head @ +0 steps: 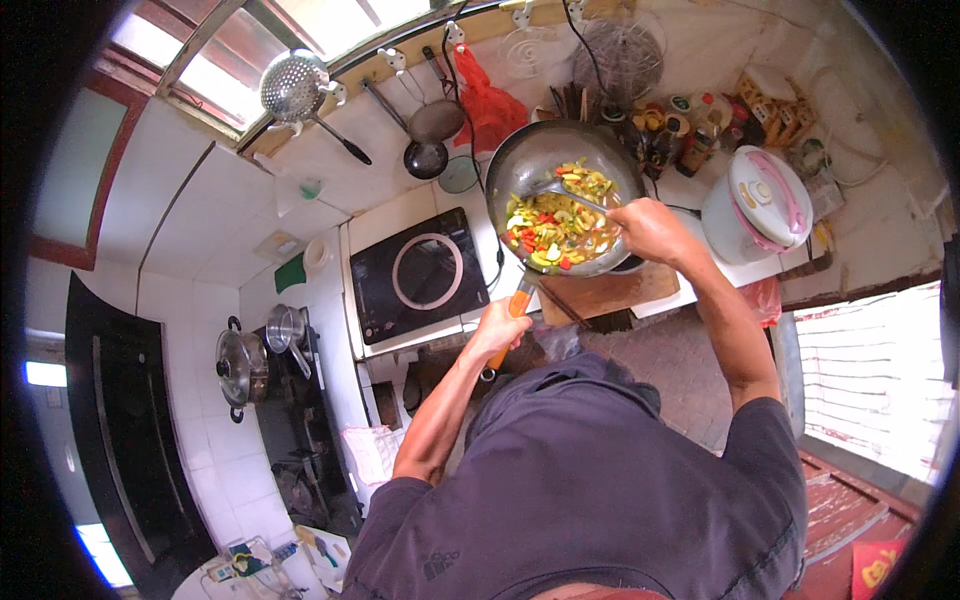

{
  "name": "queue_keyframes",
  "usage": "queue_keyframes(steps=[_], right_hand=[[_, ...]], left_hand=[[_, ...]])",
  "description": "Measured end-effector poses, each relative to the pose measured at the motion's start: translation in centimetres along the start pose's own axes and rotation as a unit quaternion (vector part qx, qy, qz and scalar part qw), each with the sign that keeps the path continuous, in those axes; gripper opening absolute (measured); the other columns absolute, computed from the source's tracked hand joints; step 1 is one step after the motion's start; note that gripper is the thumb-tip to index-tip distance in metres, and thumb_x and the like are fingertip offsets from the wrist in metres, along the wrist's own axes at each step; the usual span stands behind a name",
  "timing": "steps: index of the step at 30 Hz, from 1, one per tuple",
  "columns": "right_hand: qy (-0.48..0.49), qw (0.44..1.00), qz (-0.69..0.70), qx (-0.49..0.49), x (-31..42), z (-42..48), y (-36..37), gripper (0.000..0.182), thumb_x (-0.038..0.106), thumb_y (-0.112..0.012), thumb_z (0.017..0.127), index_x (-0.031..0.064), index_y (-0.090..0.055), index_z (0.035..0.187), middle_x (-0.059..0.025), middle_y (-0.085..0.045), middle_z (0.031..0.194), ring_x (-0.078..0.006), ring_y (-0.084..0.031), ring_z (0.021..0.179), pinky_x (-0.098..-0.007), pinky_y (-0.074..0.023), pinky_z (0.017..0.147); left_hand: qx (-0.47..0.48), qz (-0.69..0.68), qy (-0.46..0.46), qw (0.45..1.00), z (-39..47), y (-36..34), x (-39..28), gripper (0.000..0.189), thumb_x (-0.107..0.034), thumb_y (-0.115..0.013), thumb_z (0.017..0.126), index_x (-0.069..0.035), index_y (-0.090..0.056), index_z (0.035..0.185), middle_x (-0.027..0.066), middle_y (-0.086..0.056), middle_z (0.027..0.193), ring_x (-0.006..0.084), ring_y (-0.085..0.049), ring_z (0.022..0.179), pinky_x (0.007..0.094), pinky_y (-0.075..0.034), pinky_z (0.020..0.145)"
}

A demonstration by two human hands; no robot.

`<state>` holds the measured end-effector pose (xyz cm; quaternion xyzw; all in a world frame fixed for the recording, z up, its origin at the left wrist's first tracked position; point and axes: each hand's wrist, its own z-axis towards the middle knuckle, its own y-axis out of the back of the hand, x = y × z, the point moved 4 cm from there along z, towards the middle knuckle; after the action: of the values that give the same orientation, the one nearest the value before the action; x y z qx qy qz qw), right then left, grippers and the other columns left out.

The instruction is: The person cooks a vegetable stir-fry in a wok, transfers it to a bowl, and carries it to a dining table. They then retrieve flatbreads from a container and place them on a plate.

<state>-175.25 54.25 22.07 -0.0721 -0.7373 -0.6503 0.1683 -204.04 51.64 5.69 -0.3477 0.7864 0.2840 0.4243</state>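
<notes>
My left hand [504, 327] grips the orange handle [520, 300] of a large metal wok [525, 154]. The wok is tilted, its lower rim above a wooden cutting board [611, 292]. Inside lie chopped yellow-green vegetables with red pepper pieces [551, 225] and some brownish liquid at the right. My right hand [651, 231] is closed around the handle of a metal spatula [574, 196], whose head rests among the food. What supports the wok underneath is mostly hidden.
A black induction cooktop [420, 274] is left of the wok. On the right stands a white and pink rice cooker [754, 202], with several sauce bottles [675, 139] behind. A skimmer [294, 86], a ladle [425, 159] and a red plastic bag [484, 101] hang along the wall. Black cords dangle near the wok.
</notes>
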Motion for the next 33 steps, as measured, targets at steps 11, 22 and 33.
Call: queue_keyframes(steps=[11, 22, 33], right_hand=[[-0.179, 0.939, 0.264, -0.129, -5.6, -3.5, 1.1, 0.036, 0.012, -0.051, 0.080, -0.0019, -0.068, 0.109, -0.0182, -0.069, 0.079, -0.0254, -0.067, 0.072, -0.0378, -0.0513, 0.071], [-0.066, 0.964, 0.187, -0.177, -1.0, 0.6, -3.5, 0.035, 0.011, -0.053, 0.085, 0.0026, -0.066, 0.116, -0.0279, -0.067, 0.094, -0.0432, -0.066, 0.089, -0.0480, -0.0524, 0.080], [0.073, 0.996, 0.051, -0.024, 1.7, 0.3, -0.9, 0.035, 0.006, -0.058, 0.080, 0.0068, -0.072, 0.112, -0.0254, -0.069, 0.092, -0.0405, -0.068, 0.083, -0.0478, -0.0540, 0.078]], left_hand=[[-0.012, -0.022, -0.010, 1.000, -1.2, 0.3, 0.5, 0.012, -0.006, -0.065, 0.084, -0.003, -0.053, 0.086, 0.0014, -0.053, 0.061, 0.0109, -0.053, 0.045, 0.0268, -0.042, 0.040], [-0.011, 0.013, -0.006, 1.000, -1.9, 1.1, 0.9, 0.021, -0.008, -0.065, 0.082, 0.000, -0.056, 0.099, 0.0029, -0.056, 0.062, 0.0118, -0.056, 0.046, 0.0281, -0.045, 0.040], [-0.017, -0.019, -0.003, 1.000, -1.5, 1.2, 1.8, 0.013, -0.007, -0.065, 0.084, -0.002, -0.054, 0.086, 0.0019, -0.055, 0.061, 0.0109, -0.054, 0.046, 0.0268, -0.044, 0.041]])
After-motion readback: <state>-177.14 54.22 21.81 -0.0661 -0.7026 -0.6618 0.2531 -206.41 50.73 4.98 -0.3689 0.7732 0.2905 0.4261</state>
